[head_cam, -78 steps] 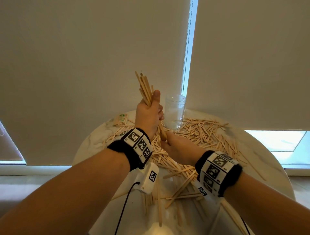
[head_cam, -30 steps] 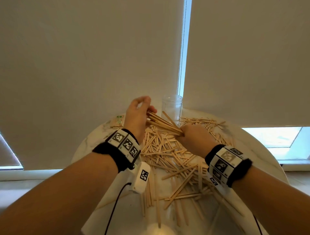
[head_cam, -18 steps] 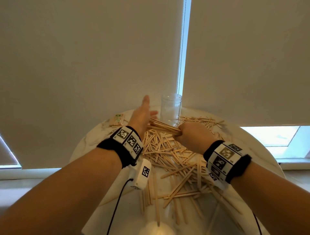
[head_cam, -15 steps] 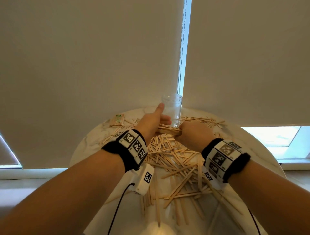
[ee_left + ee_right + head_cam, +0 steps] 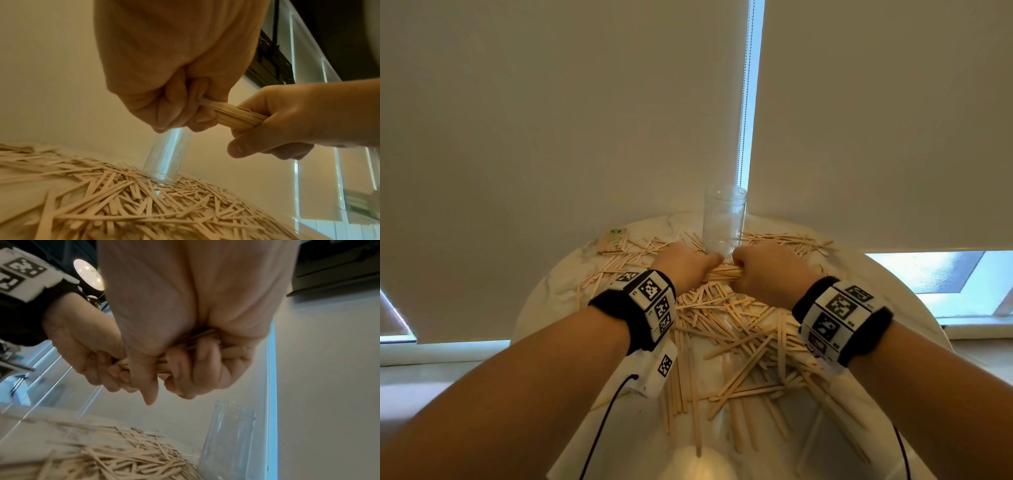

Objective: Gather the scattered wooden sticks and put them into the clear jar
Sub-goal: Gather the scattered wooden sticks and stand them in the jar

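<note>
One bundle of wooden sticks is clamped level between two fists, just in front of the clear jar. One end is wrapped by the curled fingers of the left hand, the other by the right hand. One jar is seen, upright at the far edge, nothing visible inside it. Far too many loose sticks to count are spread across the round marble table. One small packet is seen at the far left. Behind, two pale roller blinds are drawn, a bead chain hanging between them.
</note>
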